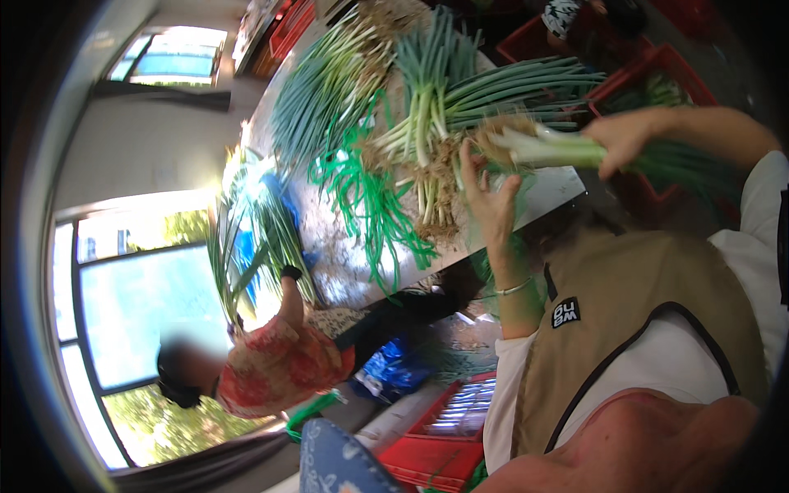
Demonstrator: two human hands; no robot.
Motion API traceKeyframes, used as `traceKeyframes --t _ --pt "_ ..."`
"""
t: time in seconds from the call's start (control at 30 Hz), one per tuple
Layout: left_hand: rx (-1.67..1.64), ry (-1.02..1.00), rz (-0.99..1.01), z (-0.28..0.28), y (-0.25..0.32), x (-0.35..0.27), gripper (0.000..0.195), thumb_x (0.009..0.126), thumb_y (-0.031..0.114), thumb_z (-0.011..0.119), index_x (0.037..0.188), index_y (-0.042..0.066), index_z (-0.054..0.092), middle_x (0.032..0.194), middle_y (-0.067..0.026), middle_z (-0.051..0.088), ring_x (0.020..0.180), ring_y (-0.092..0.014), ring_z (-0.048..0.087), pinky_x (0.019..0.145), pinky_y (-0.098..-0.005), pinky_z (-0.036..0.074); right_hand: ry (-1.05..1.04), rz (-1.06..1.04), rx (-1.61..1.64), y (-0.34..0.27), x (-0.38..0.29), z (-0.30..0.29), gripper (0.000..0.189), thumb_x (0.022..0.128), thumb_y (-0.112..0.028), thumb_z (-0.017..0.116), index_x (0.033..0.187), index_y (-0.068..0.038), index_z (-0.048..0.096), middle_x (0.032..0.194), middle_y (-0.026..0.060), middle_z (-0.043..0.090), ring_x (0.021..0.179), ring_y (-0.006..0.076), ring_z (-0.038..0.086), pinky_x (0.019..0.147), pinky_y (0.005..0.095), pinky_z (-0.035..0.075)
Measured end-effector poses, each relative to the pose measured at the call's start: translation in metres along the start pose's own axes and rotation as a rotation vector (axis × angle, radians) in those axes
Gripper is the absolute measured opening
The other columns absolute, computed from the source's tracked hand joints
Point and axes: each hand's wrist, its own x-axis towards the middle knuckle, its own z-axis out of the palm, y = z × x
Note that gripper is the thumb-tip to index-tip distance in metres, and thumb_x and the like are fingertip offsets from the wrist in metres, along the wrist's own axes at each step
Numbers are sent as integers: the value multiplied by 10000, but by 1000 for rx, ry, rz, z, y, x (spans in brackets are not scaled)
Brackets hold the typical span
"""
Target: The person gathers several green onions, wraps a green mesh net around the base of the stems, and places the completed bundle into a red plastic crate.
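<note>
My right hand [625, 138] grips a bundle of thick green onions [548, 146] around the stalks. Their roots point left and the leaves trail right, blurred. Facing the root end, my left hand [490, 194] is raised with index finger and thumb apart. Blurred green strands [524, 259] show around this hand and forearm; whether the fingers hold any is unclear. Below the bundle in my hand, more green onions [425, 117] lie crossed on the table [345, 283]. A loose heap of green plastic strips [376, 215] lies left of their roots.
Another onion pile [333, 80] covers the far table. At left, a person [283, 363] in a red patterned top stands beside upright onions [265, 228]. Red crates [684, 74] stand at right, near another person [561, 21]. A red crate [431, 459] sits below left.
</note>
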Motion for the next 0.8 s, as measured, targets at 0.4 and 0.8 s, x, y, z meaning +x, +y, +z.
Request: traceKeyframes --t 0.4,0.8 --pt "-122 -208 -115 154 -31 -18 560 813 283 698 1224 9 433 1097 -124 567 975 -182 558 851 -304 440 -12 -40 899 130 -35 78 389 680 28 715 1012 40 514 749 118 623 628 161 623 540 298 525" --pt "-565 -662 -144 161 -9 19 883 730 502 713 1363 45 301 1317 -104 394 1148 -219 438 933 -331 387 1368 -29 -720 240 -98 -15 120 766 -115 596 845 -43 543 746 79 576 659 202 587 574 327 466"
